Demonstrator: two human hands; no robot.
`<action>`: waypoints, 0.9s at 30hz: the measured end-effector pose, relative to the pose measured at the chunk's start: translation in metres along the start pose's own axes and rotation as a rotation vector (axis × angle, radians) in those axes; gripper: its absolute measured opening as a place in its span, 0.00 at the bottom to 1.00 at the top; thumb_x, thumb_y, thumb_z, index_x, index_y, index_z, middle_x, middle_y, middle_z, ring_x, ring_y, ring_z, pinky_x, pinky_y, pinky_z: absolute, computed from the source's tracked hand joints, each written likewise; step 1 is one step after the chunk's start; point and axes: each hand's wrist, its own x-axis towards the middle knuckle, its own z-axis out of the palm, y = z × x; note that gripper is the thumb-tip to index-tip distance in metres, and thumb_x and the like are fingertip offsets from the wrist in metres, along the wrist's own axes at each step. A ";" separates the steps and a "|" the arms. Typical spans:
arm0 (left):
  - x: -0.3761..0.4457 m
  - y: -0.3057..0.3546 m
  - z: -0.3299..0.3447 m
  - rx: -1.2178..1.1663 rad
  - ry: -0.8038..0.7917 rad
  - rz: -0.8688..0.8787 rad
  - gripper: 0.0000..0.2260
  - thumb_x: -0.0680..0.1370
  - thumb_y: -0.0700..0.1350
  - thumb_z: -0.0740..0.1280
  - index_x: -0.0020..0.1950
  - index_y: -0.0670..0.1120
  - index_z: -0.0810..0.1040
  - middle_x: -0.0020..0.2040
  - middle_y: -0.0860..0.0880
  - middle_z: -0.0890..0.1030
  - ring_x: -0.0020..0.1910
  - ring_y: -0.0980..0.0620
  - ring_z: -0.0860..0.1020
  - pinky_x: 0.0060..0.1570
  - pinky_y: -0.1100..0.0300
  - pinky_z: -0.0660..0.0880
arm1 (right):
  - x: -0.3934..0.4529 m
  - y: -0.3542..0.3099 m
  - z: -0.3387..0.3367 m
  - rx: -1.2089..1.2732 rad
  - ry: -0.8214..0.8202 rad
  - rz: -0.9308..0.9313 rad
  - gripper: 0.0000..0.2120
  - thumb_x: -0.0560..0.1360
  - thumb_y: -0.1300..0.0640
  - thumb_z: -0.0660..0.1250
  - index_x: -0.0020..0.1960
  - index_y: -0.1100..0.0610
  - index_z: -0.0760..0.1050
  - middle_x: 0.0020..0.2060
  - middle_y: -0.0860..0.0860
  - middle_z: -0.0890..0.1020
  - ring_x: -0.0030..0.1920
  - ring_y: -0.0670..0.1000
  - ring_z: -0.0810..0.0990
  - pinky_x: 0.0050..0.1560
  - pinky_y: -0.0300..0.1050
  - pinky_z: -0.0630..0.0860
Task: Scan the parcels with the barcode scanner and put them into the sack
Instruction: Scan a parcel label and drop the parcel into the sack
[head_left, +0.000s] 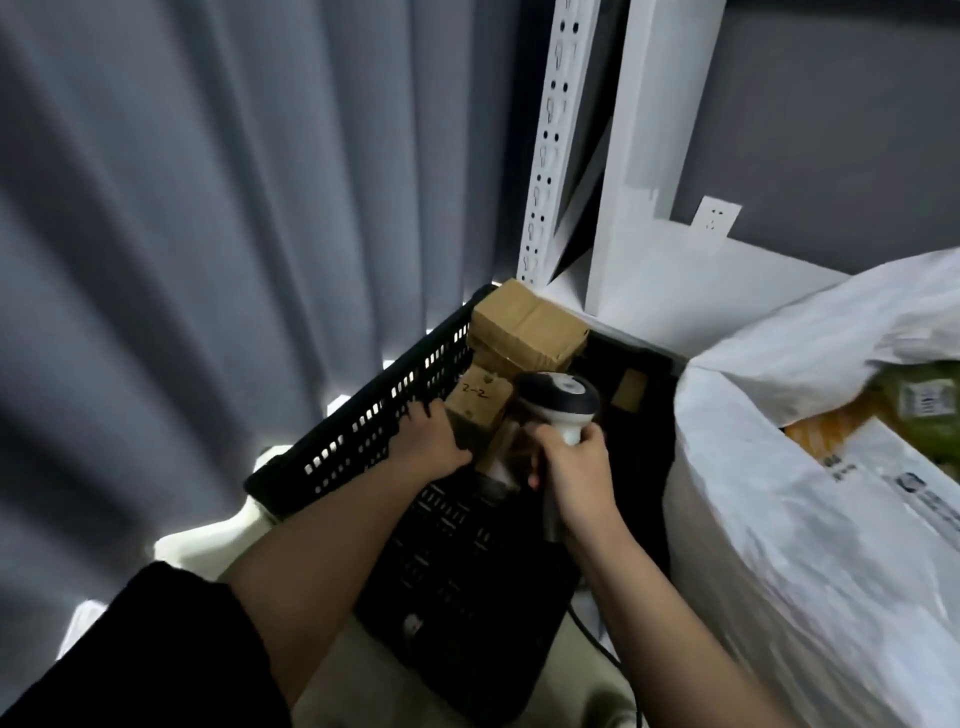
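The left hand (434, 441) is reaching into the black crate (363, 431) at centre frame, fingers curling onto the small brown parcel (475, 402) marked "2-2", while the right hand (574, 467) is gripping the barcode scanner (561, 402) just beside it. I'd be tilting the label up toward the scanner head first (barcode isn't visible here). The white sack (779, 493) is sitting at the right.

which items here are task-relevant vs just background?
Job:
barcode scanner, gripped by right hand
cardboard parcels in black crate
left hand, reaching into the crate
white sack

Background:
grey curtain
white shelf upright
wall socket
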 end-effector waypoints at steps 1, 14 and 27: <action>0.016 0.001 0.010 0.055 0.011 0.017 0.41 0.72 0.56 0.72 0.77 0.46 0.53 0.75 0.40 0.55 0.72 0.39 0.60 0.65 0.46 0.66 | 0.013 0.006 0.001 -0.010 0.022 0.010 0.12 0.75 0.58 0.69 0.54 0.59 0.69 0.33 0.54 0.77 0.27 0.49 0.75 0.32 0.44 0.70; 0.107 0.016 0.064 0.094 0.165 -0.017 0.43 0.71 0.58 0.72 0.76 0.45 0.52 0.70 0.37 0.61 0.67 0.37 0.65 0.60 0.47 0.70 | 0.048 0.014 -0.015 -0.040 0.015 -0.047 0.10 0.76 0.62 0.68 0.53 0.61 0.70 0.28 0.54 0.74 0.20 0.47 0.70 0.24 0.37 0.68; -0.114 -0.017 -0.053 -1.070 0.059 -0.232 0.51 0.52 0.59 0.76 0.71 0.46 0.64 0.68 0.45 0.68 0.64 0.47 0.72 0.51 0.55 0.78 | -0.091 -0.054 -0.012 -0.051 -0.073 -0.134 0.05 0.74 0.65 0.68 0.43 0.62 0.72 0.25 0.53 0.74 0.20 0.43 0.71 0.24 0.34 0.68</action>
